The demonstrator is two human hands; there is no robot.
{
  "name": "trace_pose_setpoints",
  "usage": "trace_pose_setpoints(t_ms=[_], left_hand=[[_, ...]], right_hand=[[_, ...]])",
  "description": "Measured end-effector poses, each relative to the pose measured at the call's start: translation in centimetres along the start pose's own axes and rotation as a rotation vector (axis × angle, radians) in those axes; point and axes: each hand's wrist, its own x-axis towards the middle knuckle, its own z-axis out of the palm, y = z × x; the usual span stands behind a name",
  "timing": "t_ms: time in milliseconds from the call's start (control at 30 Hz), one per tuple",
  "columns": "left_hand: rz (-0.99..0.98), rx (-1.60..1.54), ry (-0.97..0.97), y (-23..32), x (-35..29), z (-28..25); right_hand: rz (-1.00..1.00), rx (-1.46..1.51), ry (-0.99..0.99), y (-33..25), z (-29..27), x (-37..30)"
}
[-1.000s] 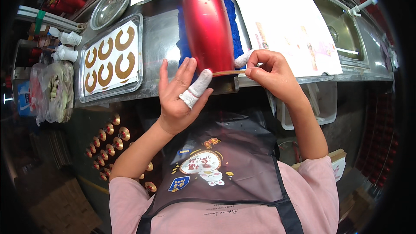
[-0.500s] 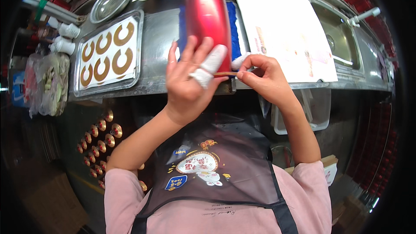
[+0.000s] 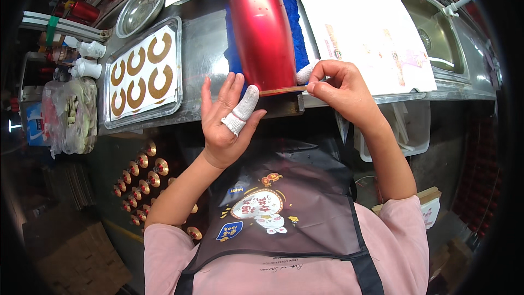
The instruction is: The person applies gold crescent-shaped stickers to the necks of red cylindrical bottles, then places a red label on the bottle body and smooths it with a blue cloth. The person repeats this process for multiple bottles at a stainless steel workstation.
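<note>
A glossy red bottle [image 3: 262, 35] lies on a blue cloth [image 3: 295, 24], its neck pointing away from me and its base toward me. Along the base runs a thin gold-brown strip [image 3: 281, 91], one end pinched between the thumb and index finger of my right hand [image 3: 341, 88]. White covering also shows on a finger of that hand. My left hand [image 3: 226, 120] is open, fingers spread, at the bottle's lower left. Its index finger wears a white finger sleeve [image 3: 243, 110], the tip close to the strip's left end; whether they touch I cannot tell.
A metal tray [image 3: 178, 71] at left holds a white sheet with several C-shaped gold decals [image 3: 162, 82]. Behind it sits a steel bowl [image 3: 141, 10]. White sheeting [image 3: 355, 27] covers the counter at right, beside a sink [image 3: 431, 33]. Gold-rimmed pieces [image 3: 158, 166] stand below the counter.
My left hand has moved down and left off the bottle's body, uncovering its lower part. My right hand keeps its pinch on the strip, which now lies along the base. The view has shifted slightly.
</note>
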Motion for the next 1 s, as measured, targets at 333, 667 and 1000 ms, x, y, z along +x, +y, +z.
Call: trace_pose_setpoints(t_ms=[333, 667, 1000], left_hand=[[0.197, 0.249, 0.004, 2.3, 4.3, 0.3], [-0.124, -0.110, 0.075, 0.3, 2.1, 1.0], [-0.076, -0.039, -0.030, -0.3, -1.5, -0.3]], right_hand=[[-0.023, -0.001, -0.025, 0.3, 0.3, 0.4], [-0.084, 0.021, -0.028, -0.1, 1.0, 0.1], [-0.069, 0.096, -0.016, -0.1, 0.3, -0.6]])
